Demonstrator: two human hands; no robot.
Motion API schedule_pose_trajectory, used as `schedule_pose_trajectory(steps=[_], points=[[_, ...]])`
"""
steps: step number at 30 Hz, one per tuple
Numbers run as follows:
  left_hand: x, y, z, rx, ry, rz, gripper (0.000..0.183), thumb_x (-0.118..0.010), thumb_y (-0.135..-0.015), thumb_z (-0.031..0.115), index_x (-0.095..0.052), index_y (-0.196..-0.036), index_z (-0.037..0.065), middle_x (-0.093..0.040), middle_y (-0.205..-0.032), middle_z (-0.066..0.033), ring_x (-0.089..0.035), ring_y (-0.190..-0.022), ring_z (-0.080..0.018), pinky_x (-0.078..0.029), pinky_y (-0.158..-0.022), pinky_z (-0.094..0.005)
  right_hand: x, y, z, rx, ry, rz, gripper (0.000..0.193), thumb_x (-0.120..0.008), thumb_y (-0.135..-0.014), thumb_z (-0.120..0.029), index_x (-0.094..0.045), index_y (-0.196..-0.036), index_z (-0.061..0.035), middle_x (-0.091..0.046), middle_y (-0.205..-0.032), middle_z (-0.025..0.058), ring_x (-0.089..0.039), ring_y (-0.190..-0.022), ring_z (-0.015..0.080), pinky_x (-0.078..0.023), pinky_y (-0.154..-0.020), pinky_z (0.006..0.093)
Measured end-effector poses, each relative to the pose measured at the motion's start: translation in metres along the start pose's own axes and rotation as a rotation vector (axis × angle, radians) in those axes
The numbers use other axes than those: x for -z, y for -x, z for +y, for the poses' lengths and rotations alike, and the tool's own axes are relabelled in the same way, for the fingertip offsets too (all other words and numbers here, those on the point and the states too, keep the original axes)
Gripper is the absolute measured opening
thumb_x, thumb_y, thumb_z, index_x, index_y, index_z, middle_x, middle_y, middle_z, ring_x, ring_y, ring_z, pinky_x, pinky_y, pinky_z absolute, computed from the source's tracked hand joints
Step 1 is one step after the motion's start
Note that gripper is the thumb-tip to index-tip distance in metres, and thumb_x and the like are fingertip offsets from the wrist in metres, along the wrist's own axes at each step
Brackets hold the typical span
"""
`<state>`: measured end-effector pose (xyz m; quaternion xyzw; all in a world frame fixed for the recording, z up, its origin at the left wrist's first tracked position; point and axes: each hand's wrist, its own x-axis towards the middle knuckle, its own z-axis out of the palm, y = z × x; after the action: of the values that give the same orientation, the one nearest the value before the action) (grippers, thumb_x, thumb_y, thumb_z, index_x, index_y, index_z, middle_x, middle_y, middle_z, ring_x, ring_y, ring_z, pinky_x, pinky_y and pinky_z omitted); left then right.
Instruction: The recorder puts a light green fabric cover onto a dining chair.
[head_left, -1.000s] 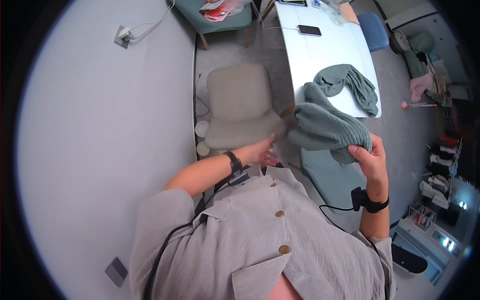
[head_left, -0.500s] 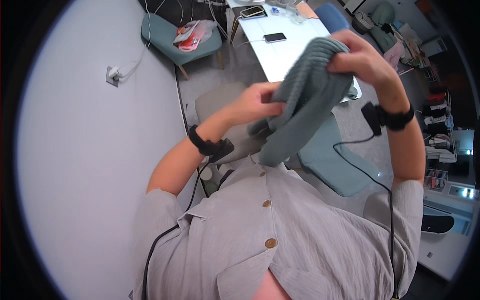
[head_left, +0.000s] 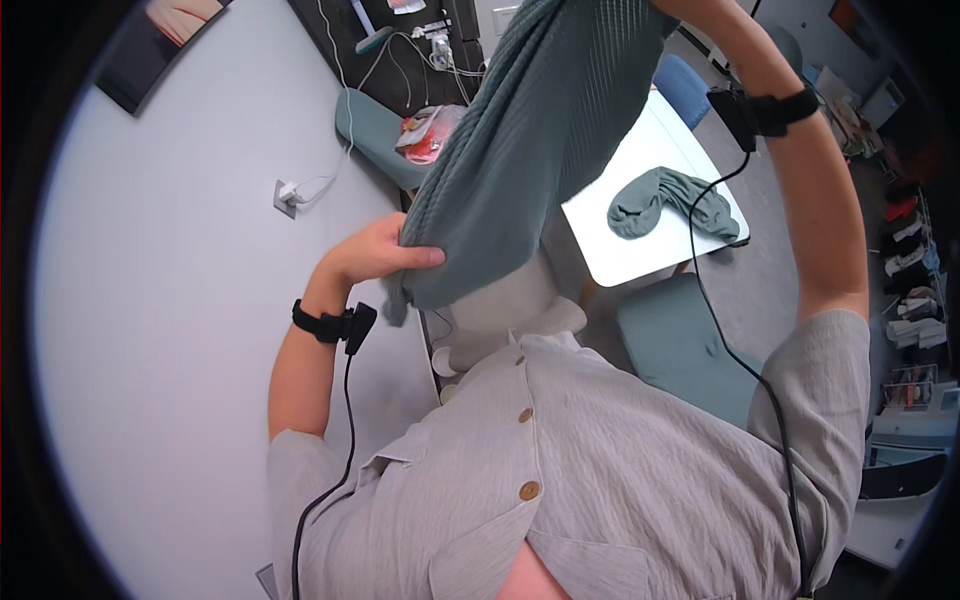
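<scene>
A grey-green ribbed knit garment (head_left: 530, 140) hangs stretched in front of me, from the top of the view down to chest height. My left hand (head_left: 385, 250) pinches its lower edge at the left. My right arm is raised high at the upper right; the right hand is out of the frame at the top, where the garment's upper end goes. A second grey-green garment (head_left: 665, 200) lies crumpled on the white table (head_left: 640, 255) behind.
A beige chair (head_left: 505, 310) stands just in front of me, a teal chair (head_left: 680, 345) to its right. Another teal chair (head_left: 375, 135) with pink items on it stands near the wall. A wall socket (head_left: 287, 193) with a cable is at the left.
The garment has been lifted from chest height to above my head and now hangs long. My right arm rose out of view; my left hand moved down to the hem.
</scene>
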<state>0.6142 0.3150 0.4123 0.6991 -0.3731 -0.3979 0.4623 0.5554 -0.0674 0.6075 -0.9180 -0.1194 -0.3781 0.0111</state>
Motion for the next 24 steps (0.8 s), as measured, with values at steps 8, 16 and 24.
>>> schedule_pose_trajectory(steps=[8, 16, 24], points=[[0.011, 0.045, 0.028, 0.199, -0.355, 0.155, 0.031, -0.063, -0.092, 0.022, -0.063, -0.107, -0.005, -0.068, -0.093, -0.0094, -0.060, -0.087, -0.0167, -0.049, -0.082, -0.0320, -0.028, -0.033, -0.008, -0.199, 0.131, 0.122, 0.028, -0.064, -0.081, -0.028, -0.070, -0.085, -0.0016, -0.068, -0.084, 0.0223, -0.065, -0.082, 0.0397, -0.052, -0.075, 0.0458], [0.032, 0.030, 0.024, -0.033, -0.552, 0.339, 0.038, -0.064, -0.089, 0.007, -0.055, -0.125, 0.001, -0.066, -0.111, -0.0101, -0.061, -0.102, -0.0192, -0.048, -0.090, -0.0332, -0.010, -0.058, -0.053, 0.059, -0.427, -0.192, 0.036, -0.075, -0.080, -0.035, -0.069, -0.084, 0.0003, -0.064, -0.071, 0.0186, -0.057, -0.061, 0.0240, -0.047, -0.061, 0.0385], [-0.004, -0.030, -0.014, 0.113, 0.043, 0.049, 0.027, -0.069, -0.089, 0.016, -0.062, -0.112, 0.004, -0.063, -0.091, 0.0004, -0.054, -0.077, -0.0067, -0.044, -0.064, -0.0226, -0.052, -0.054, -0.060, 0.125, -0.312, -0.304, 0.034, -0.078, -0.075, -0.034, -0.069, -0.083, -0.0019, -0.064, -0.074, 0.0211, -0.062, -0.068, 0.0349, -0.048, -0.064, 0.0416]])
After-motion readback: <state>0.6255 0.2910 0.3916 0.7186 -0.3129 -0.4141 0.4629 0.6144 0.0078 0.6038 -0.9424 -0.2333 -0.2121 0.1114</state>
